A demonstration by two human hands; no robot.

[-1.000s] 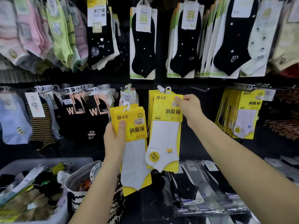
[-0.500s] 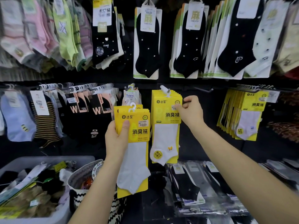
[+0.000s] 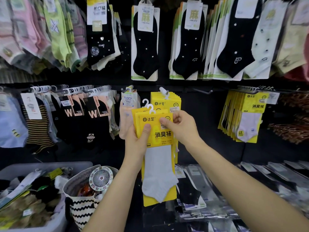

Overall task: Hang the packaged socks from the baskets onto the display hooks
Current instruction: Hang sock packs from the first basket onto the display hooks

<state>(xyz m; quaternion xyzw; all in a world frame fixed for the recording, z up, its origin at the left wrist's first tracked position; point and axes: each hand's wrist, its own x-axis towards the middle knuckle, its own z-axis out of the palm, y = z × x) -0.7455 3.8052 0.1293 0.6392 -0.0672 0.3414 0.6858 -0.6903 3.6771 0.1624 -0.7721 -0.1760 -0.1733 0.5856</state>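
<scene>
Left hand [image 3: 138,138] grips the stack of yellow sock packs [image 3: 136,116], thumb on front; right hand [image 3: 181,128] pinches the front pack [image 3: 158,164] near its top, below the display hook [image 3: 163,90].

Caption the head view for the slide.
Left hand holds yellow sock packs; right hand pinches the front one below the display hook.

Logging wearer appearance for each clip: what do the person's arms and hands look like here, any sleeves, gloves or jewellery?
The left arm and right arm are bare to the frame's edge; no sleeve shows. The left hand and right hand wear no gloves, and no ring, watch or bracelet is visible.
</scene>
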